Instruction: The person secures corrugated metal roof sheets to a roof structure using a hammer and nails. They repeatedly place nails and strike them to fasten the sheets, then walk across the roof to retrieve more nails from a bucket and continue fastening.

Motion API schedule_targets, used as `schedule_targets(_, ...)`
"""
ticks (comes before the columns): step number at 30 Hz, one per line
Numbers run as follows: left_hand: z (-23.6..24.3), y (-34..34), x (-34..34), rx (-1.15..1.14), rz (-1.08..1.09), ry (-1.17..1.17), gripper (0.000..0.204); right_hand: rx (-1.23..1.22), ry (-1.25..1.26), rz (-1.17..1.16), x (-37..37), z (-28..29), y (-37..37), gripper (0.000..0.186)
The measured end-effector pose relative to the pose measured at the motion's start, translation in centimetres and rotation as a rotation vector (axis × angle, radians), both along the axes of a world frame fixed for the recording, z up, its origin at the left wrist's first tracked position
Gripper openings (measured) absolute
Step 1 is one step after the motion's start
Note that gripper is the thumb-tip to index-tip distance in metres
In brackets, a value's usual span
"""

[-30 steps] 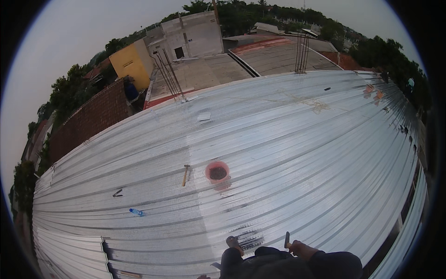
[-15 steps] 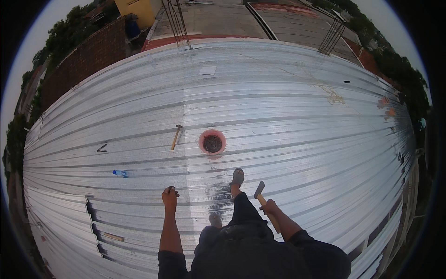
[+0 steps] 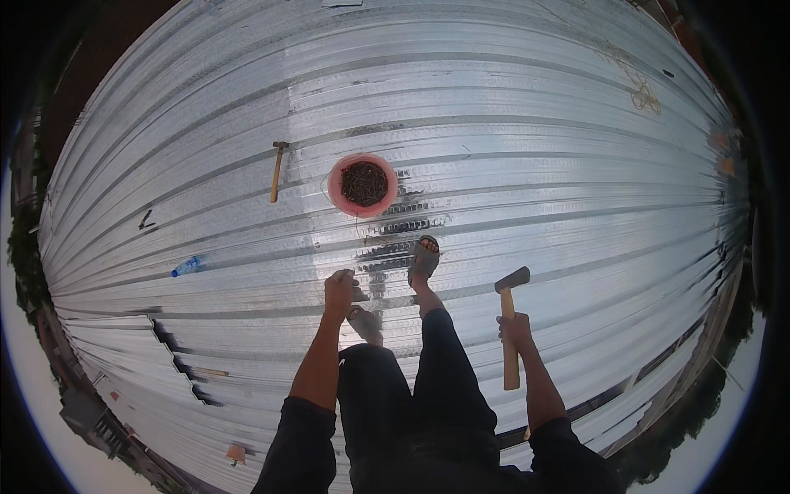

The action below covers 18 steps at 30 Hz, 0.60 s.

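Note:
My right hand (image 3: 515,331) is wrapped round the wooden handle of a hammer (image 3: 512,280) with a dark metal head, held up at my right side. My left hand (image 3: 337,292) has its fingers closed above the ribbed metal roof sheeting (image 3: 592,214); what it holds, if anything, is hidden. Ahead of my sandalled feet (image 3: 425,259) stands a pink bucket (image 3: 363,184) full of small dark pieces that look like nails. A second hammer (image 3: 275,177) lies left of the bucket.
A blue-labelled plastic bottle (image 3: 187,265) and a small dark tool (image 3: 146,220) lie to the left. A stepped sheet edge (image 3: 173,362) runs at lower left. Tangled string (image 3: 646,100) lies at upper right. The roof's outer edge curves along the right.
My view has tilted down onto the roof and the bucket is now nearer. My feet have moved forward. Both hands have come further into view, the hammer held out more to the right.

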<state>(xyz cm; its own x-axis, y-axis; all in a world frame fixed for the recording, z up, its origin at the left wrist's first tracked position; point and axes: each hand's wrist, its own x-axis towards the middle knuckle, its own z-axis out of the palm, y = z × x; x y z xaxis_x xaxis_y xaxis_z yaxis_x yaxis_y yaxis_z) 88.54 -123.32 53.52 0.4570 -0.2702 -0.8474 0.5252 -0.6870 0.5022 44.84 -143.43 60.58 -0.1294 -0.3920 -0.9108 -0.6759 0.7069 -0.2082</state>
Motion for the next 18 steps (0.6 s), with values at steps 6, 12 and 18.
schedule_targets(6,-19.3,-10.7,11.7,0.331,-0.641,-0.805,0.05,0.135,0.175,0.028,-1.5,-7.4,5.0,0.021)
schedule_targets(12,-28.2,-17.0,13.6,0.063,-1.107,-0.769,0.035,0.44,0.259,0.269,-7.3,-10.7,15.3,0.028)
schedule_targets(18,-36.8,-20.6,7.5,-0.088,-1.432,-1.151,0.035,0.642,0.344,0.156,-10.8,-10.0,17.2,0.027)
